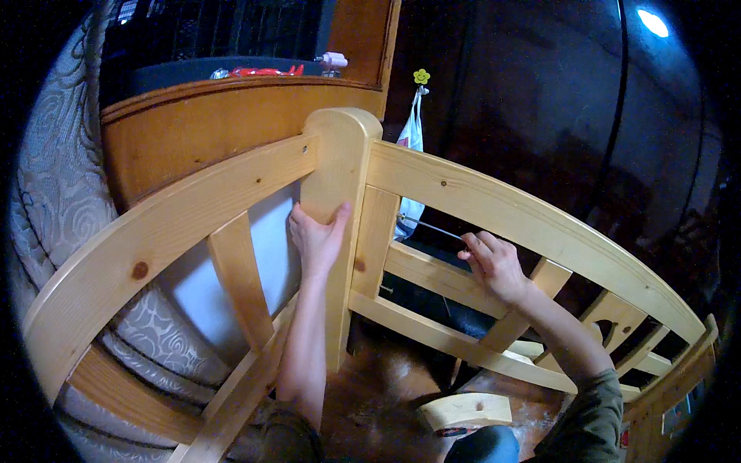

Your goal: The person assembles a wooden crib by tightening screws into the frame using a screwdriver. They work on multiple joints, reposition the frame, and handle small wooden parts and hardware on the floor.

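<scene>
Looks to be driving or backing out a fastening with a thin metal rod (434, 228), tip set at the right edge of an upright board (376, 239); probably calls for a steady tip and a twist. Points left, long axis running right to left, roughly along the rails. Pinched at the right end by the right hand (496, 266), fingers curled closed. Braced farther left by the left hand (316, 241), clasping the corner post (338, 158) with thumb spread. See, beyond, a hanging white bag (414, 133).

Seemingly a home: patterned curtain (63, 162) along the left edge, wood-trimmed window (208, 96) upper left, yellow flower hook (421, 76) top centre.
</scene>
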A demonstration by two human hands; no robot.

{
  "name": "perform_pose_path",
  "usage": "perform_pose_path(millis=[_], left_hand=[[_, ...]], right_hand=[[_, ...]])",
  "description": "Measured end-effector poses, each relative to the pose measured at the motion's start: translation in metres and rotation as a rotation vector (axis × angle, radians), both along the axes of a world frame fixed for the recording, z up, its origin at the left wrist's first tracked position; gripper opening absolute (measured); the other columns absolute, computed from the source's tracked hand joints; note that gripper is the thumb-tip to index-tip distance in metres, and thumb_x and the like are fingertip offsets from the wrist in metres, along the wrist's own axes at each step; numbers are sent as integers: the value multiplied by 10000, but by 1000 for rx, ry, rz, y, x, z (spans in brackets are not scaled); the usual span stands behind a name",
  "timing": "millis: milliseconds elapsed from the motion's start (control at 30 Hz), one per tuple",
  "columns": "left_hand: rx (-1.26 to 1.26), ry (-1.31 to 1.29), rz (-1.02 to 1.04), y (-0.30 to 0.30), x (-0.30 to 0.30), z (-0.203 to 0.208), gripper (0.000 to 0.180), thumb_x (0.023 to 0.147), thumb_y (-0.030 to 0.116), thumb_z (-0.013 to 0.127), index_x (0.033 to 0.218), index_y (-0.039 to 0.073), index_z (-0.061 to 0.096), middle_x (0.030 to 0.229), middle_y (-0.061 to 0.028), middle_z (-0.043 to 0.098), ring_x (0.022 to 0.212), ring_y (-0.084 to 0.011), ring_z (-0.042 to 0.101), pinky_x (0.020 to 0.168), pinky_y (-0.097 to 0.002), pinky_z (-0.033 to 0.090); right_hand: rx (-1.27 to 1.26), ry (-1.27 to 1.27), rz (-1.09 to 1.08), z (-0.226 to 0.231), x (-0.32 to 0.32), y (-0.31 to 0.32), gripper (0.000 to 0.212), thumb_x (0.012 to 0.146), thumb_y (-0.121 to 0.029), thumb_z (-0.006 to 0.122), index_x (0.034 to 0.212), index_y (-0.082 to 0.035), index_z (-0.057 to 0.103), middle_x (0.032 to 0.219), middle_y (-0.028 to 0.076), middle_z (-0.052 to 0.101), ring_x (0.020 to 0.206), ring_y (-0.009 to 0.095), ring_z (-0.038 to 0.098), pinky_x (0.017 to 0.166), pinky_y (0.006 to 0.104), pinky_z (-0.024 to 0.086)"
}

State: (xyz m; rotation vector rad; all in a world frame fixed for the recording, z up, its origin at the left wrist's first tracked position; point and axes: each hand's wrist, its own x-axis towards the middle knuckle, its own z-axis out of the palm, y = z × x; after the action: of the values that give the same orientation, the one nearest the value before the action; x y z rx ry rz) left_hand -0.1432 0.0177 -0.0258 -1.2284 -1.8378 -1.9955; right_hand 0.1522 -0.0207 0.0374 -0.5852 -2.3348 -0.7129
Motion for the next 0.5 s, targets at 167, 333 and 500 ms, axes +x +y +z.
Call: perform_pose_path(millis=[167,333,500], left_hand=[[13,19,-22,3,-3,-2,746,660,459,685,1070,-93,395,1022,-257,481,978,-367,465,844,-414,380],[-23,-74,-155,5,-6,-3,929,622,541,670,1160,-118,295,1122,-286,387,1088,-395,361,927,-454,292],[43,-9,1,10,-8,-5,745,640,474,699,1035,-93,422,989,-243,502,959,-358,477,834,-413,384]], right_hand=[[-30,240,39,-5,-12,0,178,727,-83,617,875,-19,541,660,115,525,565,277,535,482,364,435],[11,355,17,-10,-17,3,85,751,-89,601,782,-23,558,636,121,542,533,274,539,470,355,425],[-143,517,-78,-12,-29,-2,120,792,-119,562,716,-26,566,551,124,515,503,278,530,455,344,405]])
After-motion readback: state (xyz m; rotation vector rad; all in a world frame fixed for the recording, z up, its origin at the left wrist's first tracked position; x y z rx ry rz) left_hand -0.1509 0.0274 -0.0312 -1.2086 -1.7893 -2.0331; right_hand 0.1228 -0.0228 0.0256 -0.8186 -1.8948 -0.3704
